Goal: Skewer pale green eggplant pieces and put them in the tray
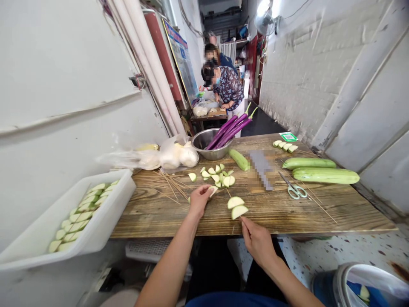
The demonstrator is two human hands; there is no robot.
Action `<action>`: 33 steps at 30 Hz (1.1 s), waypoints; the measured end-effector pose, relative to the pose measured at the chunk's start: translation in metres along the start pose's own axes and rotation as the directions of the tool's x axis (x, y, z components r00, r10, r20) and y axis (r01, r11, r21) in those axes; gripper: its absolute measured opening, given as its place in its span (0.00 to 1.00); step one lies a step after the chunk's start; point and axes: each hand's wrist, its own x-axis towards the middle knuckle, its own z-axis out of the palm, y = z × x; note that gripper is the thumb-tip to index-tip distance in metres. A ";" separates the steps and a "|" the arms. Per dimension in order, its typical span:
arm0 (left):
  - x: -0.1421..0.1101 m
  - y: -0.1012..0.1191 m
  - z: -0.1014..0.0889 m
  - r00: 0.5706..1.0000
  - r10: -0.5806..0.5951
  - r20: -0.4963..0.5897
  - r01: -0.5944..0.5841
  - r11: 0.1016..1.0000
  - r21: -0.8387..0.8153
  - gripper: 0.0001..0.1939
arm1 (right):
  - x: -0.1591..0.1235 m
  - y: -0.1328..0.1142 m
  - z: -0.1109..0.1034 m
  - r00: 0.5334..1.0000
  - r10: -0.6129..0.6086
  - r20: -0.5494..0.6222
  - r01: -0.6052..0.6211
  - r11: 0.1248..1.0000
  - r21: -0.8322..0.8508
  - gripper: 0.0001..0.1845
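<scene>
My left hand [199, 201] is closed in a pinch on a pale green-edged zucchini slice [213, 191], beside a pile of cut zucchini pieces [228, 181] on the wooden table. Near the table's front edge, my right hand [258, 239] grips the lower end of a thin wooden skewer [228, 193]. Two half-round zucchini slices [239, 212] are threaded on this skewer, one above the other, and its tip sticks out past them. The slice in my left hand is apart from the skewer tip.
Left: a white tub [119, 200] of skewered slices, loose skewers [172, 184], bagged vegetables [169, 157]. Behind: a steel bowl [204, 147] with purple eggplants [231, 130]. Right: a blurred cleaver [260, 164], scissors [295, 189], whole zucchini [326, 175], a bucket [340, 281]. Two people [228, 85] stand farther back.
</scene>
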 end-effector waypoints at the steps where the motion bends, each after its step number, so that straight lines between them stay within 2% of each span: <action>1: -0.004 0.002 0.006 0.993 -0.107 0.044 0.113 0.979 -0.171 0.11 | 0.000 -0.002 -0.002 1.000 -0.011 -0.001 0.011 1.000 0.008 0.17; 2: -0.009 0.005 0.011 0.976 -0.194 0.098 0.215 0.927 -0.308 0.10 | 0.000 -0.004 -0.003 1.000 -0.022 -0.003 0.022 1.000 0.012 0.17; 4: -0.015 0.011 0.020 0.938 -0.297 0.179 0.347 0.815 -0.464 0.06 | -0.001 -0.008 -0.005 0.999 -0.043 -0.005 0.043 0.999 0.018 0.17; 7: -0.018 0.019 0.030 0.913 -0.371 0.171 0.400 0.728 -0.556 0.03 | -0.001 -0.012 -0.007 0.998 -0.064 0.003 0.064 0.998 0.019 0.17; 10: -0.017 0.022 0.034 0.899 -0.411 0.151 0.415 0.688 -0.595 0.04 | -0.003 -0.014 -0.008 0.998 -0.053 0.022 0.053 0.999 0.004 0.17; 20: -0.014 0.021 0.033 0.890 -0.436 0.135 0.437 0.730 -0.526 0.02 | -0.002 -0.014 -0.013 0.991 0.000 0.135 0.009 0.998 -0.064 0.16; 33: -0.012 0.020 0.035 0.902 -0.408 0.142 0.422 0.762 -0.491 0.08 | -0.002 -0.016 -0.012 0.988 0.007 0.155 0.002 0.998 -0.057 0.16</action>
